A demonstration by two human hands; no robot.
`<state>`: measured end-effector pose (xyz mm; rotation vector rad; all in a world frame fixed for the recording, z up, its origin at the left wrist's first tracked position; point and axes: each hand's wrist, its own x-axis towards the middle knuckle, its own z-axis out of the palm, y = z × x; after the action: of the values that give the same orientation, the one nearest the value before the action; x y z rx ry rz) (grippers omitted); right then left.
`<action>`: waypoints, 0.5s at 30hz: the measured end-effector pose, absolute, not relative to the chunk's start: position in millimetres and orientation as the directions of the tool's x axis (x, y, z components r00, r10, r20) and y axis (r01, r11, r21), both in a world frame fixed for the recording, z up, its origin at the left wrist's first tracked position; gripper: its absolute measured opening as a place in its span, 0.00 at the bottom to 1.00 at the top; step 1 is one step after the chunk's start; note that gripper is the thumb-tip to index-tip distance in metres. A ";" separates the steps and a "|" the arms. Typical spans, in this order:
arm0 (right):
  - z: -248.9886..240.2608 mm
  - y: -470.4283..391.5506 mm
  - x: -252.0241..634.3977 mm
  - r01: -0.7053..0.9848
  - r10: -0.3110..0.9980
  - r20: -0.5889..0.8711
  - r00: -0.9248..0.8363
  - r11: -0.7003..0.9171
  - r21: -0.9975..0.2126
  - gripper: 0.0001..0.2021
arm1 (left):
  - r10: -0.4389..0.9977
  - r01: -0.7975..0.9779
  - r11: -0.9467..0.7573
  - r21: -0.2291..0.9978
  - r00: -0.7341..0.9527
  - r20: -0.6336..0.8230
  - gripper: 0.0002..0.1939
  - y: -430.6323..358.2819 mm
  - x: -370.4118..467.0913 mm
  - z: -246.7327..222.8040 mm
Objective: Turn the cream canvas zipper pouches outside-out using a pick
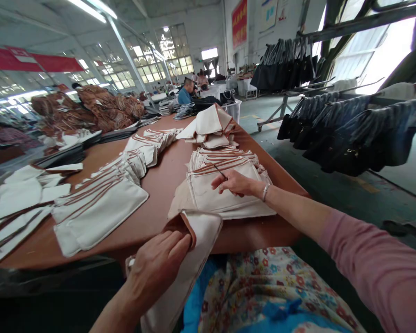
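Note:
My left hand (pixel 159 263) is closed on a white fabric piece (pixel 203 236) with brown trim, which hangs over the table's front edge. My right hand (pixel 237 182) is closed round a small dark, thin tool (pixel 219 170), its tip pointing up and left. That hand is over a stack of white pieces with brown edging (pixel 208 189) on the brown table (pixel 159 180). Whether it touches the stack, I cannot tell. Behind this stack lies another folded white and brown pile (pixel 208 122).
Overlapping white pieces (pixel 100 208) spread along the table's left part, with more (pixel 21 199) at the far left. Brown bundles (pixel 104 108) are heaped behind. Racks of black bags (pixel 346 134) stand on the right. A person in blue (pixel 185 95) sits further back.

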<state>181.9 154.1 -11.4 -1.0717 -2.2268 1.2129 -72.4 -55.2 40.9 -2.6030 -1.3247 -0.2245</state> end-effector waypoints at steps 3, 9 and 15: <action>0.2 119.3 180.3 0.108 0.579 0.013 -0.815 0.173 -0.979 0.27 | 0.777 0.787 -0.610 0.091 0.572 0.262 0.09 -56.4 -75.2 61.4; 17.6 119.0 194.3 -0.235 0.547 0.122 -0.828 -0.141 -0.962 0.26 | 0.876 0.705 -0.461 0.540 0.459 0.149 0.10 -57.7 -76.2 85.8; -4.8 100.4 166.7 -0.178 0.393 0.054 -0.918 -0.288 -0.941 0.30 | 0.825 0.573 -0.390 0.721 0.564 -0.003 0.18 -59.0 -75.0 91.4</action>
<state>166.7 100.4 -4.8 -0.2660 -1.6094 2.2529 -75.0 -59.0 91.4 -3.3399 -1.7646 -0.7461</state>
